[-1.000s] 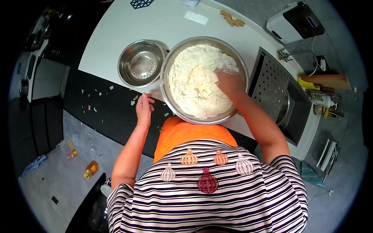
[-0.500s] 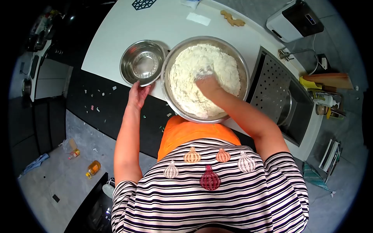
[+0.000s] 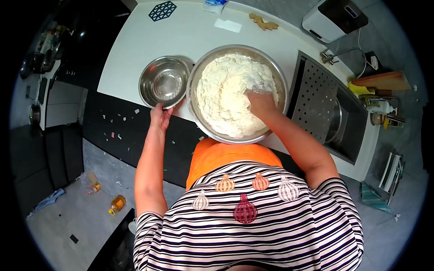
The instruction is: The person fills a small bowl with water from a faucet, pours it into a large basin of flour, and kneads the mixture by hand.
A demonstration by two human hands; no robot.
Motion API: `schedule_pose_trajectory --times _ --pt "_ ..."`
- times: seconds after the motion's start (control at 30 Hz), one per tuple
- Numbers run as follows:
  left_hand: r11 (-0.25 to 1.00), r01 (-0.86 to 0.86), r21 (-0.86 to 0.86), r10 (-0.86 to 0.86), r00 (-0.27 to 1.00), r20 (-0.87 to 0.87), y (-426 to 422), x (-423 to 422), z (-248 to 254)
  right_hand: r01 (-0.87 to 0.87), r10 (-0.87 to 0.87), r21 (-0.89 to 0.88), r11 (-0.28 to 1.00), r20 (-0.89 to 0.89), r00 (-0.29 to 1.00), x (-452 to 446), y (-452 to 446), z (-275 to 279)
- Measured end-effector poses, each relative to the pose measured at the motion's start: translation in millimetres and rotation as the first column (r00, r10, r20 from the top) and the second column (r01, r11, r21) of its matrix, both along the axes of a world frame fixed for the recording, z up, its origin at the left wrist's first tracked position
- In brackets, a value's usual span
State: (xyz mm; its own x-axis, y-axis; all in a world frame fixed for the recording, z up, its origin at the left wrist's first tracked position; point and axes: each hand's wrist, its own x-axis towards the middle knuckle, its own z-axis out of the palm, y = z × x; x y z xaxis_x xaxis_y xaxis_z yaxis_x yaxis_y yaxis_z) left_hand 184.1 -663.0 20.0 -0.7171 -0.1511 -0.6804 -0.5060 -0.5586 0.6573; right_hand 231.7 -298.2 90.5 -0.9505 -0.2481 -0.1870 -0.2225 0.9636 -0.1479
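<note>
A wide metal mixing bowl (image 3: 193,105) stands at the counter's front edge, filled with pale, lumpy flour (image 3: 221,97). My right hand (image 3: 261,103) is down in the flour on the right side of the bowl. Its fingers are coated and partly buried, so their closure is hidden. To the left, a smaller steel bowl (image 3: 147,74) sits close beside the big one. My left hand (image 3: 160,116) grips its near rim, thumb at the edge. The bottom of this small bowl shines; whether it holds water I cannot tell.
A perforated drain tray (image 3: 312,99) covers part of the sink (image 3: 352,131) at right. Ginger root (image 3: 263,21), a blue trivet (image 3: 162,11) and a plastic packet (image 3: 214,5) lie at the back. Paper scraps (image 3: 113,134) dot the dark surface at left.
My right hand has moved from the flour's middle to the right side, and the flour there looks more churned. My left hand stays at the small bowl's rim. The view has shifted slightly.
</note>
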Motion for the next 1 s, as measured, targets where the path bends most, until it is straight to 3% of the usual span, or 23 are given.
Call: schedule_pose_trajectory --times 0.1,0.17,0.4,0.53,0.63,0.7,0.77,1.0 --pt "0.998 -0.047 -0.031 0.046 0.999 -0.020 -1.5 10.8 21.8 0.028 -0.026 -0.020 0.999 0.124 0.992 -1.5 -1.4 6.3" --pt "0.992 0.000 -0.125 -0.003 1.000 -0.019 -6.1 20.7 40.0 0.030 -0.026 -0.035 0.999 0.093 0.995 0.1 -1.8 -0.7" --pt "0.980 0.048 -0.195 -0.053 0.998 -0.021 -22.5 54.6 103.7 0.079 -0.062 -0.111 0.991 0.150 0.987 1.5 -3.7 -0.5" --pt "0.969 0.060 -0.238 -0.066 0.998 -0.017 -7.4 74.0 139.0 0.061 -0.053 -0.082 0.995 0.098 0.994 3.0 -1.5 -12.5" --pt "0.974 0.048 -0.224 -0.055 0.998 -0.026 -2.4 85.3 148.0 0.048 -0.039 -0.060 0.997 0.142 0.989 3.0 -2.6 -10.2" --pt "0.968 0.109 -0.225 -0.115 0.993 -0.013 -0.4 91.8 148.4 0.045 -0.045 -0.115 0.992 0.007 0.999 6.5 -2.2 -9.9" --pt "0.968 0.108 -0.226 -0.112 0.994 -0.007 9.2 97.0 151.3 0.040 -0.040 -0.113 0.993 0.001 0.999 7.1 -2.1 -8.7" --pt "0.913 0.188 -0.363 -0.191 0.981 0.028 45.3 104.7 169.3 0.024 -0.022 -0.123 0.992 0.016 1.000 6.1 -0.1 -14.7"
